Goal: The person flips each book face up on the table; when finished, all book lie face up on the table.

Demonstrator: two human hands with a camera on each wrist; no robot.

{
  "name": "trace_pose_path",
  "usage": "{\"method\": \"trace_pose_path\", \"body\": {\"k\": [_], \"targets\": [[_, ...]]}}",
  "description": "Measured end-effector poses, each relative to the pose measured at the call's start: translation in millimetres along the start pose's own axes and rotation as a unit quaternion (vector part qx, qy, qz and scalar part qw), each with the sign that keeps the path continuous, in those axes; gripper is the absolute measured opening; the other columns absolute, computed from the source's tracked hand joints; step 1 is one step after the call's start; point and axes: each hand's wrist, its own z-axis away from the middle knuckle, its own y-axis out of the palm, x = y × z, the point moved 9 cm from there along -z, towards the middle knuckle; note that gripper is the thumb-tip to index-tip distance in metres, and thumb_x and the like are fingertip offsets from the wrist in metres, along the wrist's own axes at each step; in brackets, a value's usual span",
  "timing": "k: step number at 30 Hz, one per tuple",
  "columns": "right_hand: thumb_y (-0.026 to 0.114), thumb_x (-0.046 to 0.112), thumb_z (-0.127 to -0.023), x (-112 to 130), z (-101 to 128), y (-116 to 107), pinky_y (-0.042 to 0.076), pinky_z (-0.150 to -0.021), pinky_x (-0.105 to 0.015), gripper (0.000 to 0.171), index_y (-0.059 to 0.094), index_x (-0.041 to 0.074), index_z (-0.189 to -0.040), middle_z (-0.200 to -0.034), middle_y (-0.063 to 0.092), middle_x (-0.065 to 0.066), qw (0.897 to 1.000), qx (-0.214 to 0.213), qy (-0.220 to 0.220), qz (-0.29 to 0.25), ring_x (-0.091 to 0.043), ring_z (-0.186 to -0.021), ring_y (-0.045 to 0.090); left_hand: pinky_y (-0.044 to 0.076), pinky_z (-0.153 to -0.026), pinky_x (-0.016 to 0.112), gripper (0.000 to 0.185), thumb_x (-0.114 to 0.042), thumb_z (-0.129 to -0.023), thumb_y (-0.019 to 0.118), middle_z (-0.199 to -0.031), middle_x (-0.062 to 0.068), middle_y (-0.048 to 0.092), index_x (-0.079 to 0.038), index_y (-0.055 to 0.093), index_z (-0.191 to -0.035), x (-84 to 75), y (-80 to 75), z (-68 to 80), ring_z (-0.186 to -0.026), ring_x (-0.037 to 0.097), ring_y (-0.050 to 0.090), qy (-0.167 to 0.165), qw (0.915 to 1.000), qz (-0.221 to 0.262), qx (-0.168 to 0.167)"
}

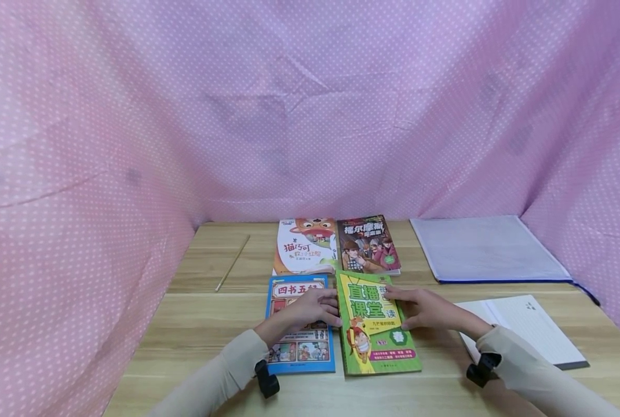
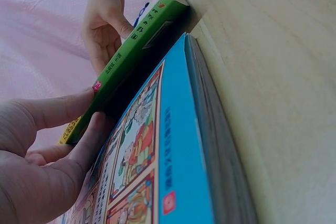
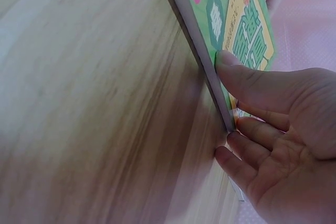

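Note:
A green and yellow paperback book point(image 1: 378, 347) lies in front of me, between my two hands. My left hand point(image 1: 312, 307) reaches across a blue comic-style book point(image 1: 302, 366) and holds the green book's spine point(image 2: 122, 66) with thumb and fingertips. On the opposite long side, my right hand point(image 1: 430, 308) grips the green book, its thumb on the cover and its other fingers along the page edge point(image 3: 197, 51). The blue book lies flat just left of the green one. Behind them are a white book with a cartoon animal point(image 1: 305, 246) and a dark detective book point(image 1: 367, 246).
A thin stick point(image 1: 232, 263) lies at the left of the wooden table point(image 1: 205, 330). At the back right is a translucent blue-edged pouch point(image 1: 492, 249). An open notebook point(image 1: 529, 327) lies partly behind my right forearm. Pink dotted cloth point(image 1: 310, 116) surrounds the table.

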Motion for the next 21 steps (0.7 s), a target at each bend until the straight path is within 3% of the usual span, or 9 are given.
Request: {"method": "trace_pose_path", "body": {"k": [21], "targets": [[0.082, 0.021, -0.084, 0.4, 0.3, 0.5, 0.029, -0.116, -0.068, 0.071, 0.054, 0.005, -0.147, -0.16, 0.036, -0.023, 1.0, -0.002, -0.005, 0.0, -0.051, -0.147, 0.031, 0.055, -0.103, 0.039, 0.068, 0.005, -0.085, 0.075, -0.127, 0.013, 0.069, 0.0, 0.049, -0.148, 1.8, -0.1, -0.8, -0.118, 0.028, 0.068, -0.003, 1.0, -0.003, -0.001]]}}
